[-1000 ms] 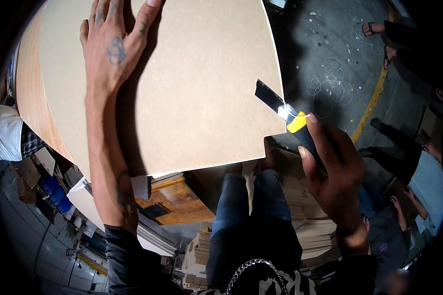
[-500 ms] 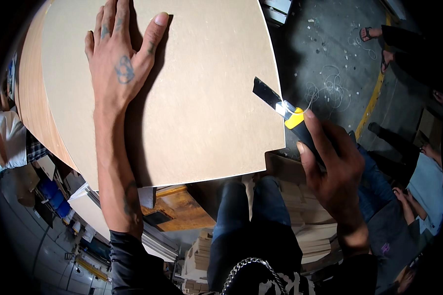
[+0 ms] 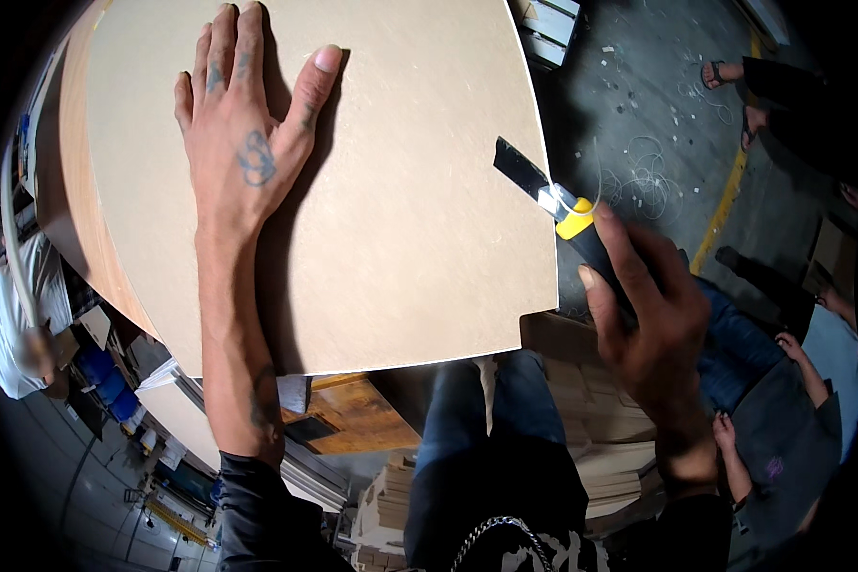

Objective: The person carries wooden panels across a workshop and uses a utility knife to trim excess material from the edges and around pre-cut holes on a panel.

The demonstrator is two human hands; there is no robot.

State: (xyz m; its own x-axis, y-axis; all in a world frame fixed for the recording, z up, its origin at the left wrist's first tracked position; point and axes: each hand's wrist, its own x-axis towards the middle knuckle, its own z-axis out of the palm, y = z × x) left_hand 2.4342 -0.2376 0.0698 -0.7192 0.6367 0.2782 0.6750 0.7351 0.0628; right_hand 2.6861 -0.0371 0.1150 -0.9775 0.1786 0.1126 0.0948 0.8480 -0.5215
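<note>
A large beige board (image 3: 419,219) with a curved outline and a thin white edge lies in front of me. My left hand (image 3: 253,133) rests flat on its upper left part, fingers stretched and thumb apart. At the right edge, my right hand (image 3: 653,310) grips a utility knife (image 3: 582,234) with a black and yellow handle. Its long dark blade (image 3: 520,167) reaches over the board's edge onto the top face. A thin white strip (image 3: 596,181) curls up where the blade meets the edge. A square notch is cut into the board's near right corner.
Another wood-grained panel (image 3: 105,229) lies under the board at left. Loose white strips (image 3: 648,172) litter the grey floor at right, by a yellow line (image 3: 725,205). People stand at right, and another person (image 3: 29,305) is at far left. Stacked cardboard (image 3: 381,505) stands below.
The knife has moved slightly along the right edge, away from the near corner, and the curled strip has shifted. My left hand stays flat on the board. A person now shows more at far left.
</note>
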